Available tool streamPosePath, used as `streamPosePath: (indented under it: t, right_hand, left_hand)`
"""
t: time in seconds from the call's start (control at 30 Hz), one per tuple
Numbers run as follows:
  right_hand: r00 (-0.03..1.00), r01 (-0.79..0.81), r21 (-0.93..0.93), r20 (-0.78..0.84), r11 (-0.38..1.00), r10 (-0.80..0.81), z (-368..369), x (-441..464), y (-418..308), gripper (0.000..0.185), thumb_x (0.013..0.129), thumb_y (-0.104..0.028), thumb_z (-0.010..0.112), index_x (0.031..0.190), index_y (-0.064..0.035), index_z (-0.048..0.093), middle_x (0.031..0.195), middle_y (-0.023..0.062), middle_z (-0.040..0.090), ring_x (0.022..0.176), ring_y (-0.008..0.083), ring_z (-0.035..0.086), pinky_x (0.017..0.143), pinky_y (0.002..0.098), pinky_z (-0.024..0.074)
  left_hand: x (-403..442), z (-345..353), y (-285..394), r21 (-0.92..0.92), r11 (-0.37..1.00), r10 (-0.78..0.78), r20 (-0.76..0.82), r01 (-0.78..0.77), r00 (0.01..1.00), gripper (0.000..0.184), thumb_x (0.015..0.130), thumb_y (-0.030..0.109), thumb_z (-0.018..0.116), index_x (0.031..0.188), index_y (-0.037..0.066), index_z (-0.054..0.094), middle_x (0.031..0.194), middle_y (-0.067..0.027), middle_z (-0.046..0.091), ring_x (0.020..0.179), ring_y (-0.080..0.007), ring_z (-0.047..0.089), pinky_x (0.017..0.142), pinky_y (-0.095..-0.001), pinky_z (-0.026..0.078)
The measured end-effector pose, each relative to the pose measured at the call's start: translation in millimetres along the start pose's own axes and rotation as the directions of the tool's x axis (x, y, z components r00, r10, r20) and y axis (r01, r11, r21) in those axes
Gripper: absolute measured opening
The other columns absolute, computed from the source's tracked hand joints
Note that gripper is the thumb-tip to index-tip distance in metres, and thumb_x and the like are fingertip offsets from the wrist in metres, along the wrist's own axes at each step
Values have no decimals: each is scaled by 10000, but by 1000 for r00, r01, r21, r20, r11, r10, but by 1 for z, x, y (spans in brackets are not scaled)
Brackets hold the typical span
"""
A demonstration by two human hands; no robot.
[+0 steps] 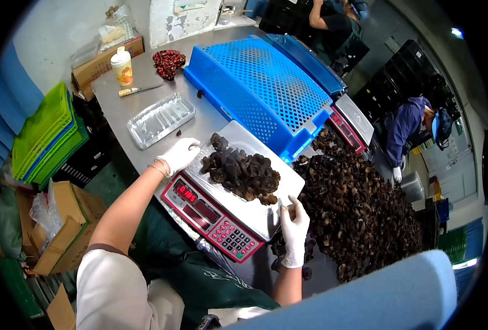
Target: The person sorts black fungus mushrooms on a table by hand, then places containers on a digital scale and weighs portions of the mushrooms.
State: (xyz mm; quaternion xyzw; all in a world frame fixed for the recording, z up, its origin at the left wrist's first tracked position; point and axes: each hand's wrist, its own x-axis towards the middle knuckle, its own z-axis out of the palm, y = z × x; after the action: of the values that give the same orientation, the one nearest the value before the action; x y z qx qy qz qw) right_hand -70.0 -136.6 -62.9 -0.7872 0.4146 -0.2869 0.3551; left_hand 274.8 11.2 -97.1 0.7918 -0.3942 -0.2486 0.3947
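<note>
A pile of dark wood ear mushrooms [238, 168] rests in a clear plastic tray [198, 168] on the metal platform of a red digital scale [213, 220]. Red digits glow on the scale's display. My left hand [180, 156], in a white glove, is at the tray's left end, its fingers closed at the rim. At the platform's right edge, my gloved right hand [295, 231] has its thumb and fingers apart, with nothing visible between them. A large heap of wood ear mushrooms [354, 214] covers the table to the right.
An upturned blue basket [260, 82] stands behind the scale. Left of it lie an empty foil-like tray [161, 120], a knife [139, 90], a cup [122, 67] and a red bundle [168, 63]. A second scale [349, 127] and a co-worker [411, 129] are across the heap.
</note>
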Motion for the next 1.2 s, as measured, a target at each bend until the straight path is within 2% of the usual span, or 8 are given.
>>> streamPosePath:
  t: [0.13,0.33,0.4,0.53,0.67,0.73,0.87,1.2]
  right_hand:
    - [917,387,-334,39,860,-397,13,12,-13,362,755,-213,752,1064,-48,663,949,107,621,809,278,609,726,373,494]
    - [918,385,-574,158,723,-363,21,21,-26,216,714,-220,741,870,-84,680,910,81,609,990,251,558,795,390,392]
    - [897,429,-536,154,727,-415,15,24,-23,171,707,-177,734,830,-74,675,907,89,614,922,262,584,762,389,430]
    - [971,196,101,-157,975,-178,-19,22,-4,91,761,0,705,803,-9,625,879,72,595,767,190,579,704,298,484]
    - [855,106,-567,-367,817,-366,-56,17,62,363,756,5,670,1113,-37,623,1004,81,614,892,204,577,807,327,483]
    - [887,73,-456,-376,887,-266,-61,12,68,429,797,-12,662,1219,-34,590,1032,82,627,875,187,588,774,314,495]
    - [977,-185,156,-80,970,199,-43,-4,18,422,877,-65,652,1287,-6,573,882,3,633,737,77,567,676,229,489]
    - [975,-89,-90,193,992,105,12,-2,20,447,895,-251,642,1275,-21,591,761,123,668,690,205,644,681,324,507]
  left_hand:
    - [-1,1,-7,22,1000,22,-14,-22,1000,338,926,191,554,1158,-49,608,999,-136,678,885,-169,614,833,-294,490]
    - [-1,3,-8,-5,999,35,-28,-35,999,341,921,190,559,1164,-45,608,961,-117,670,854,-160,601,817,-286,487]
    - [-4,2,-5,-25,999,23,-37,-24,999,339,917,181,560,1168,-42,608,932,-101,652,831,-151,584,807,-278,483]
    - [-13,-9,1,0,1000,31,-105,-31,994,319,900,146,568,1164,-29,612,876,-53,595,789,-124,536,773,-255,467]
    - [-13,-15,-14,-54,998,17,-245,-31,969,277,876,160,587,1104,6,622,894,-95,620,820,-179,578,791,-303,486]
    - [-11,-16,-21,-53,996,53,-303,-72,951,260,868,141,578,1087,9,630,897,-101,620,816,-191,580,787,-309,488]
    - [-9,-16,-11,-33,999,-18,-287,8,958,270,863,147,578,1084,3,637,916,-122,629,830,-211,593,798,-319,490]
    - [-11,3,14,99,989,113,-21,-110,993,310,872,209,570,1037,-45,639,745,-152,607,691,-220,574,686,-348,476]
